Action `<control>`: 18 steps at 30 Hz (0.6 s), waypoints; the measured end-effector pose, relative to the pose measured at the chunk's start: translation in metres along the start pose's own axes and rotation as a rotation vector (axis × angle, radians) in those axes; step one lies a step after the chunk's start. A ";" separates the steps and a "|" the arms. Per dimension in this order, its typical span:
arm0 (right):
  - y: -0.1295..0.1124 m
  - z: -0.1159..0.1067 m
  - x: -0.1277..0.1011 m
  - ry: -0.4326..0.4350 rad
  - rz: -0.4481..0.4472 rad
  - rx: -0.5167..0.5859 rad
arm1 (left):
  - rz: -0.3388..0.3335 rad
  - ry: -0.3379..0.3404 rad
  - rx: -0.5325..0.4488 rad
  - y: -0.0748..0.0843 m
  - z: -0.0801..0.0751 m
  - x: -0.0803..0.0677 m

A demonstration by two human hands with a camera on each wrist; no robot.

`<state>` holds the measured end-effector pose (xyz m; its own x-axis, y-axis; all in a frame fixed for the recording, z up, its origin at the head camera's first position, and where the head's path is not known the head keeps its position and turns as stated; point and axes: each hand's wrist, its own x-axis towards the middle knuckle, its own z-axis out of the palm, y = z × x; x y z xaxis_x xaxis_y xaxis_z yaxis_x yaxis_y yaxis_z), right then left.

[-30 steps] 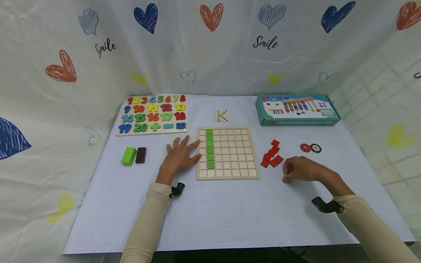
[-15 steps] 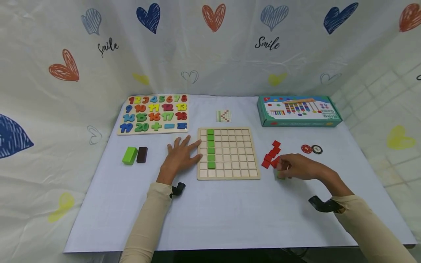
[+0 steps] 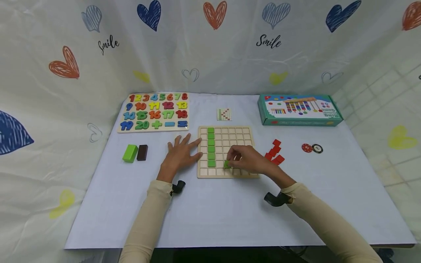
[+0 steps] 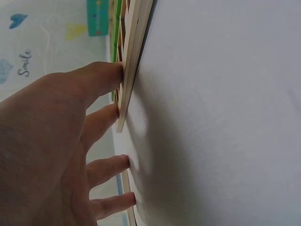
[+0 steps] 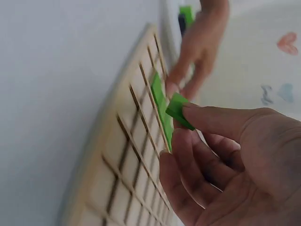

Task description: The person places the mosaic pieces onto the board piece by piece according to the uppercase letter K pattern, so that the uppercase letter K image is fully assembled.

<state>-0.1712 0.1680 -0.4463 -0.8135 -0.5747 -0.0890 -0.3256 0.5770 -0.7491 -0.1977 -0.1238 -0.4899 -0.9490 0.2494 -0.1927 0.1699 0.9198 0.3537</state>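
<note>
A wooden grid board [image 3: 204,171] lies mid-table, with a column of green square tiles [image 3: 211,149] in its second column from the left. My left hand [image 3: 179,157] is spread beside it, its thumb and index finger touching the board's left edge. In the left wrist view, that thumb presses against the board's side [image 4: 134,52]. Over the lower middle of the board is my right hand [image 3: 248,159]. It pinches a single green tile [image 5: 178,112] between thumb and fingers, tilted above the grid in the right wrist view.
Red tiles [image 3: 275,150] lie in a loose cluster right of the board. Beyond them sit a red disc [image 3: 307,148] and a black-and-white disc [image 3: 317,148]. A patterned card [image 3: 224,114], a teal box [image 3: 300,109], a number puzzle [image 3: 152,130], and green [image 3: 130,153] and dark [image 3: 142,152] blocks surround it.
My right hand has gone left from beside the red tiles to over the board, carrying the green tile. My left hand stays at the board's edge.
</note>
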 end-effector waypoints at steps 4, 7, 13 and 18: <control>-0.006 0.028 0.018 0.013 -0.042 0.036 | 0.002 0.002 0.006 0.000 0.000 0.000; -0.007 0.043 0.025 0.011 -0.038 0.037 | 0.007 0.004 0.015 -0.001 0.000 0.001; -0.007 0.056 0.029 0.007 -0.012 -0.020 | 0.008 0.003 0.014 -0.001 0.001 0.002; -0.007 0.060 0.026 0.026 -0.069 -0.109 | 0.006 0.004 0.011 -0.001 0.000 0.002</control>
<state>-0.1614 0.1139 -0.4825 -0.7991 -0.6009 -0.0214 -0.4308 0.5969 -0.6769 -0.1994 -0.1242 -0.4909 -0.9491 0.2537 -0.1867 0.1785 0.9216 0.3447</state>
